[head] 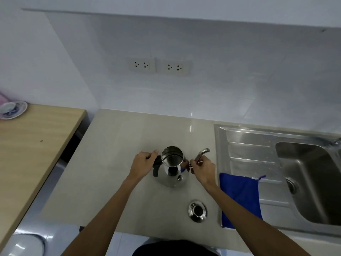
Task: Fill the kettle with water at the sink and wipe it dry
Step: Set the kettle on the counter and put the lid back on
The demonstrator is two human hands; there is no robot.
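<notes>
Head view: left hand (144,164) is gripping the kettle (171,168) by its black handle (156,166), right hand (202,168) pinching the spout (202,154), apparently steadying it, lid (197,211) lying off for filling.

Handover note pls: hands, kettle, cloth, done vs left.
Left hand: grip on the kettle's black handle.
Right hand: grip at the base of the spout.
Kettle: upright on the counter, left of the sink; lid off, lying nearer the person.
Blue cloth: on the sink's drainboard.
Done: lid removed.
Left: fill it at the sink, wipe dry.
</notes>
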